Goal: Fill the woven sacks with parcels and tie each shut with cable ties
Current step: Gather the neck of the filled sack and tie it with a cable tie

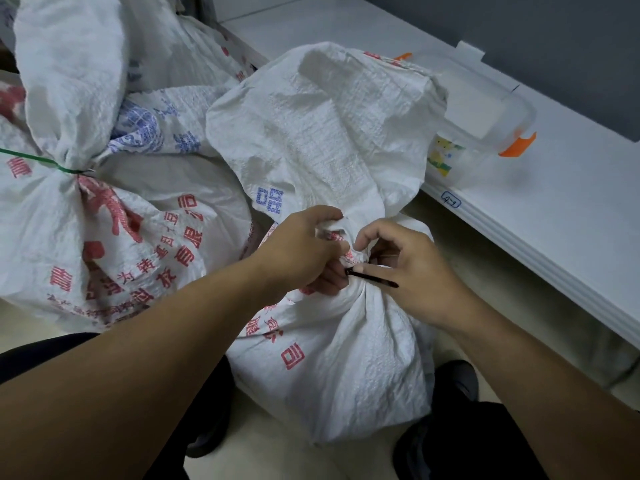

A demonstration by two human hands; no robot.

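Note:
A filled white woven sack (pixel 332 358) with red print stands on the floor between my feet, its neck gathered into a bunch. My left hand (pixel 304 251) grips the bunched neck from the left. A black cable tie (pixel 372 278) runs round the neck, its free tail pointing right. My right hand (pixel 412 271) lies against the neck on the right, fingers curled, with the tie's tail across it; whether it pinches the tail is hidden. The loose top of the sack (pixel 329 126) flares up and away above the tie.
A second filled sack (pixel 114 237) lies to the left, tied with a green cable tie (pixel 38 161). A white table (pixel 571 209) runs along the right, bearing a clear plastic box (pixel 485 109) with orange clips. My shoes flank the sack on the pale floor.

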